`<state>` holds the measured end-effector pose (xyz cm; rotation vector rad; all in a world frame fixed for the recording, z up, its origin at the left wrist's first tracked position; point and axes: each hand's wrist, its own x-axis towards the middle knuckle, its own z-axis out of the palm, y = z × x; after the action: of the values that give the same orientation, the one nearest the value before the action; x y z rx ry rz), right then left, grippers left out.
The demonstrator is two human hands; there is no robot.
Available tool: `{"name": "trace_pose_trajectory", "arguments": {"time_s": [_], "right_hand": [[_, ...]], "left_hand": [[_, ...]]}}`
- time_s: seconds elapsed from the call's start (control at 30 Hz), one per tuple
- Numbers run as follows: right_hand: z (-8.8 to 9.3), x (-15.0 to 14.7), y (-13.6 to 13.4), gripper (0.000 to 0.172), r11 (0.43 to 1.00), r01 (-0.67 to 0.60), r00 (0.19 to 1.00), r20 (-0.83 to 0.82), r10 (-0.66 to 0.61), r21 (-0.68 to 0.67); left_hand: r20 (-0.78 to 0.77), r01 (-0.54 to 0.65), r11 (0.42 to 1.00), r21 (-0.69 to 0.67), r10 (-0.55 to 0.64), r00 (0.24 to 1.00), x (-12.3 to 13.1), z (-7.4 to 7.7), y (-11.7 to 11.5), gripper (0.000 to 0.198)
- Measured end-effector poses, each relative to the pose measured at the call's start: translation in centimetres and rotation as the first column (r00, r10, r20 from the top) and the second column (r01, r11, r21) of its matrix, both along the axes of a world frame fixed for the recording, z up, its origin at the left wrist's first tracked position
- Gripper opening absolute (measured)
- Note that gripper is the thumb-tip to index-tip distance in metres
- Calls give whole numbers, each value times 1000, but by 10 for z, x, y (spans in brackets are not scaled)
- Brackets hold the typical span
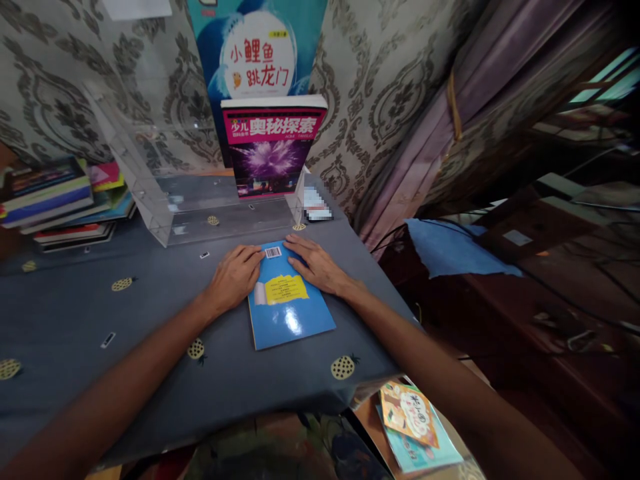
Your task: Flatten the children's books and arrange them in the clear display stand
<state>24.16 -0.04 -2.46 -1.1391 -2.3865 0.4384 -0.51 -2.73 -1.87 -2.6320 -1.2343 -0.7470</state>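
A thin blue book lies back cover up on the grey tablecloth, with a yellow patch and a barcode near its far edge. My left hand rests on the book's left side, fingers stretched flat toward the barcode. My right hand lies flat on the book's far right corner, fingers extended. Behind them a clear acrylic stand holds an upright purple and pink magazine, with a taller blue book behind it.
A stack of books lies at the table's far left. Picture books sit below the table's front right edge. A blue cloth drapes over dark wooden furniture on the right. A patterned wall and a curtain stand behind.
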Motion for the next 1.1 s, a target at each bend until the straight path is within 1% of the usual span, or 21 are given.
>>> {"name": "trace_pose_trajectory", "arguments": {"time_s": [0.47,0.73,0.9,1.0,1.1], "right_hand": [[-2,1,1,46,1000,-17,999,-31,18,14],[-3,1,2,44,999,-19,998,-52,21,41],[-5,4,6,39,995,34,997,-73,-27,97],[0,5,4,34,989,79,993,-94,-68,125],[8,5,-1,30,989,100,988,-132,-85,112]], "left_hand": [[5,-6,999,-49,6,1000,0,0,0,30],[5,1,1000,-20,-1,1000,1,2,-1,29],[13,-8,1000,1,8,1000,1,0,-2,29],[9,-16,1000,-10,16,1000,1,0,-2,29],[8,-13,1000,-26,13,1000,2,1,-2,30]]}}
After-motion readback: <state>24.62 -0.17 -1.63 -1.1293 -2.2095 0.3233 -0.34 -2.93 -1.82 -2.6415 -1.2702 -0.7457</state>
